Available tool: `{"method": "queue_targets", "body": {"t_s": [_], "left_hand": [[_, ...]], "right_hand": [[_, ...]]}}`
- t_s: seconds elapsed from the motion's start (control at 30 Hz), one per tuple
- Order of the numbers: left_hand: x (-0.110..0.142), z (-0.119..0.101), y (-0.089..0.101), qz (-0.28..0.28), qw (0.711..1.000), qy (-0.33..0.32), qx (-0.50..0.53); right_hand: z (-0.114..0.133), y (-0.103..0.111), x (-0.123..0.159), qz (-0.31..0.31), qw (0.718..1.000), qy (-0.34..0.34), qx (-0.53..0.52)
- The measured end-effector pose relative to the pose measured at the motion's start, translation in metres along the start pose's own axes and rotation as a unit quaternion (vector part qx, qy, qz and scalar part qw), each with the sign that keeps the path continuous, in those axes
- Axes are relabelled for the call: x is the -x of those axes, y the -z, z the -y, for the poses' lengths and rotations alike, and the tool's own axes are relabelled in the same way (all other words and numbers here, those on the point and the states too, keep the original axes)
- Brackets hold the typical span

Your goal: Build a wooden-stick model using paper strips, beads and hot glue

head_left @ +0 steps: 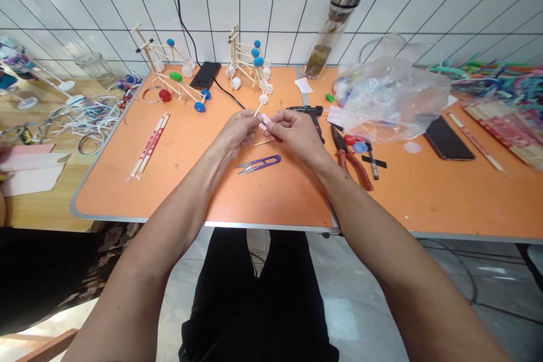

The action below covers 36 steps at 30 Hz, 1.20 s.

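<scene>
Over the orange table (pixel 220 198), my left hand (pixel 240 130) is closed around a thin wooden stick (pixel 258 108), whose tip points away from me. Close beside it, my right hand (pixel 292 133) pinches a small pale pink slip of paper (pixel 266 119). The fingertips of both hands nearly meet. Just below them lie purple thread snips (pixel 259 164) with their blades toward the left. Another wooden stick (pixel 262 143) rests on the table under my hands. Beyond my fingers stands a stick frame (pixel 246 59) with blue and white caps.
Left of centre are a second stick frame (pixel 173 76) and wrapped chopsticks (pixel 149 146). A glue gun (pixel 316 116), red-handled pliers (pixel 352 158) and a plastic bag (pixel 390 96) lie to the right. A tall glass bottle (pixel 333 31) stands by the tiled wall. Phones (pixel 448 138) (pixel 205 75) lie flat.
</scene>
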<state>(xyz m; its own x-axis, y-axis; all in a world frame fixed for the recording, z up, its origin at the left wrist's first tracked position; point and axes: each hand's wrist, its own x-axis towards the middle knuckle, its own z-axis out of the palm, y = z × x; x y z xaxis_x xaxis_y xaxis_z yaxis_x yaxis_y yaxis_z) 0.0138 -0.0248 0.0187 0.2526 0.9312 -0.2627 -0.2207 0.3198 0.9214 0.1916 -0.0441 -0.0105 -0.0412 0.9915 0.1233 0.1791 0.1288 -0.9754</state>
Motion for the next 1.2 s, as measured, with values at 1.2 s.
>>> {"method": "queue_targets", "body": {"t_s": [1.2], "left_hand": [[0.003, 0.006, -0.002, 0.025, 0.998, -0.04, -0.052]], "right_hand": [[0.002, 0.009, -0.003, 0.018, 0.999, 0.044, 0.018]]}}
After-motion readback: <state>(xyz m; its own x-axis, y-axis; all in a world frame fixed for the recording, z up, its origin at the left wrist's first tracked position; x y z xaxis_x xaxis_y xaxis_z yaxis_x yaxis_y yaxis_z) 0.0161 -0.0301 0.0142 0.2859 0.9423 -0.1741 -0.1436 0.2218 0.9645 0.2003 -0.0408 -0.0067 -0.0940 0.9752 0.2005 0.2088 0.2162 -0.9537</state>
